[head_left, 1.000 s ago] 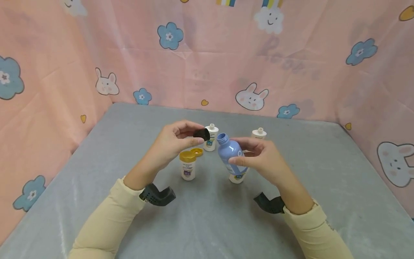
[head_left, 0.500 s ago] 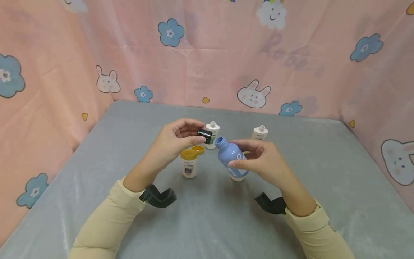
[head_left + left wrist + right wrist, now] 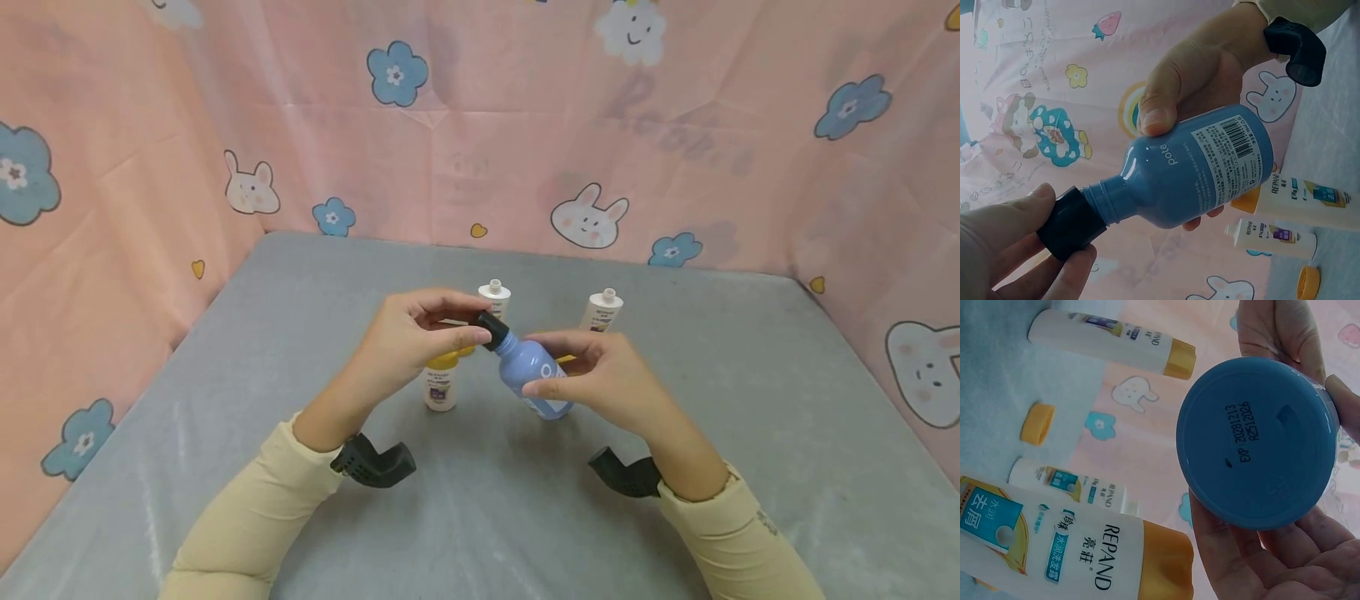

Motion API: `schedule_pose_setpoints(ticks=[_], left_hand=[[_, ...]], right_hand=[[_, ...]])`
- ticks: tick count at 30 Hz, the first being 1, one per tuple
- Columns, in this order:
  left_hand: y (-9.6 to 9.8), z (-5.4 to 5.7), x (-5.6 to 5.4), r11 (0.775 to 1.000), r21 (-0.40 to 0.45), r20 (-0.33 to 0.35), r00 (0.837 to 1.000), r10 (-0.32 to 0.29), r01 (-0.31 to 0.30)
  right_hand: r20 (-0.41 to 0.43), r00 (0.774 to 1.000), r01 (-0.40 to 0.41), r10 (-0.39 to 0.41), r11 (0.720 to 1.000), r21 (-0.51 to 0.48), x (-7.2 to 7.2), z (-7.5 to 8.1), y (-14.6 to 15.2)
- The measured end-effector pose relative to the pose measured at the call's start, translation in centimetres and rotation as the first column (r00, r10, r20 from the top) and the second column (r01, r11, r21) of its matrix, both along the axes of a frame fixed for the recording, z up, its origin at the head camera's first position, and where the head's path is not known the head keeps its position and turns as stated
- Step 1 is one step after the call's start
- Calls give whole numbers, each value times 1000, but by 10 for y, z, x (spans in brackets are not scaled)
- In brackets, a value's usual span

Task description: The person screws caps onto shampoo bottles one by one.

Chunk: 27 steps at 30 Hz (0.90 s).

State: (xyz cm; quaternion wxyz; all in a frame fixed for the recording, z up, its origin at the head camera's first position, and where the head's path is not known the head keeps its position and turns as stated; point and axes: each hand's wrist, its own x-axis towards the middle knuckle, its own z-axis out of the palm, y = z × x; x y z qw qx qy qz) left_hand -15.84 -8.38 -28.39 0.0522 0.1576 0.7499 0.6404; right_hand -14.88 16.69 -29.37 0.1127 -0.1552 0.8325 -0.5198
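Observation:
My right hand [image 3: 603, 375] grips a blue bottle [image 3: 525, 367] round its body, tilted with its neck toward the left hand. Between thumb and fingers, my left hand [image 3: 405, 346] pinches a black cap [image 3: 492, 330], which sits over the bottle's mouth. Part of the threaded neck [image 3: 1109, 199] shows below the cap [image 3: 1072, 223] in the left wrist view. The right wrist view looks at the round bottle base [image 3: 1257, 444], printed with dates. Behind the hands in the head view, a white bottle with a yellow cap [image 3: 440, 390] is partly covered by my left hand.
Two white bottles with bare necks stand farther back, one in the middle [image 3: 495, 293] and one at the right [image 3: 603, 312]. Close to the blue bottle is a yellow-capped white bottle [image 3: 1072, 544]. A loose yellow cap [image 3: 1038, 424] lies on the grey cloth [image 3: 315, 292].
The left hand has moved right, bringing the black cap from apart onto the blue bottle's mouth. The right hand still holds the bottle, now tilted more to the left.

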Motion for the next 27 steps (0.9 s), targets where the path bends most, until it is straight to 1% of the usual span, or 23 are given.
schedule_pose_setpoints(ticks=[6,14,21,27], left_hand=[[3,0,1,1000,-4,19,1000,-7,7],[6,-1,2,999,-35,32,999,-7,8],[8,-2,3,999,-18,32,999,-26,26],[9,-5,2,999,2,26,999,-45,45]], right_hand=[[-14,1000,-10,10,1000,14,-1,-3,0],[-27,1000,-5,6,999,38,-1,-3,-1],[-27,1000,-13,14,999,37,-2,-4,-1],[-45,999,-9,11,998,57,-2,-4,-2]])
